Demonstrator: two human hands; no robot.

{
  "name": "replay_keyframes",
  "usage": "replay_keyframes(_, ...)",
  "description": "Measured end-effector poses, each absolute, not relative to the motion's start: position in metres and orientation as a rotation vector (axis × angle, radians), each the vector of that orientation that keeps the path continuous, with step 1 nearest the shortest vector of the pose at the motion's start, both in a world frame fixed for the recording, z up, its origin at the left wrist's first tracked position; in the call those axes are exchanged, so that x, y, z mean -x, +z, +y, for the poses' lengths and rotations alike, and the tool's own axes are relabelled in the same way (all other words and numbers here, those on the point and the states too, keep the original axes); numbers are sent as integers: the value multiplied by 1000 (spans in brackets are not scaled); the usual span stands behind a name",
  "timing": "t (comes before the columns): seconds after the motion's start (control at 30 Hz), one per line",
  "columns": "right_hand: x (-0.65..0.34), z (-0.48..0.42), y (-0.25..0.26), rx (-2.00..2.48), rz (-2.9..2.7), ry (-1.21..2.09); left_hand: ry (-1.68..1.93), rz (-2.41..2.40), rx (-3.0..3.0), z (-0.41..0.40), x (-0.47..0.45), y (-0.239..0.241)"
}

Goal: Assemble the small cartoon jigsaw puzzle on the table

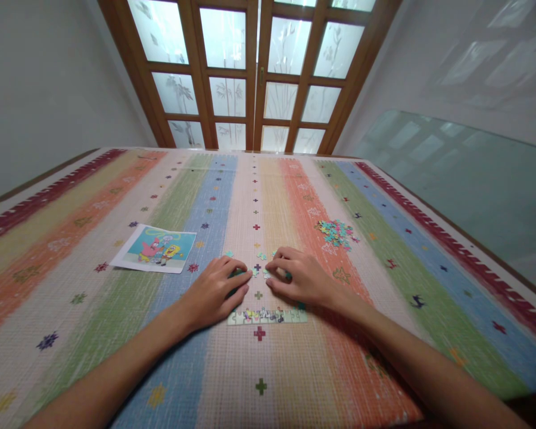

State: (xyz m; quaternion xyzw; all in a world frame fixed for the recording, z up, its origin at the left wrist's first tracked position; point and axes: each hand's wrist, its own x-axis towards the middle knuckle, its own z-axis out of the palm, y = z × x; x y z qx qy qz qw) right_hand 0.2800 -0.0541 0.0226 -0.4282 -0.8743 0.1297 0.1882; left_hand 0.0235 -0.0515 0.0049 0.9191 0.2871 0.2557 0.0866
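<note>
My left hand rests on the tablecloth with its fingers curled together. Its fingertips hold the edge of a small pale green jigsaw piece. Facing it, my right hand has thumb and fingers bent in, gripping another small jigsaw piece; the fingers partly cover it. A narrow gap separates the two pieces. Just nearer to me lies a joined strip of jigsaw pieces, pale green with coloured figures. Beyond the fingertips are a few loose pieces, some partly hidden by my hands.
A heap of loose jigsaw pieces lies to the right, beyond my right hand. At the left is a printed cartoon picture on white paper. A striped tablecloth covers the table. Wooden doors with frosted panes stand behind it.
</note>
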Motion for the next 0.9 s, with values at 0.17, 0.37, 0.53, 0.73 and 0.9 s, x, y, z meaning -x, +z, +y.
replay_keyframes(0.17, -281, -53, 22, 1212, -2462, 387, 846, 818, -2716, -50, -21, 5)
replay_keyframes(0.37, -281, -52, 21, 1210, -2466, 409, 866, 793, -2693, -48, -20, 4)
replay_keyframes(0.53, -284, -51, 17, 1140, -2466, 440, 886, 781, -2709, -47, -21, 5)
replay_keyframes(0.73, -281, -51, 14, 1117, -2435, 417, 869, 772, -2720, -47, -21, 3)
replay_keyframes(0.9, -277, -49, 11, 1129, -2428, 354, 854, 769, -2728, -47, -21, 2)
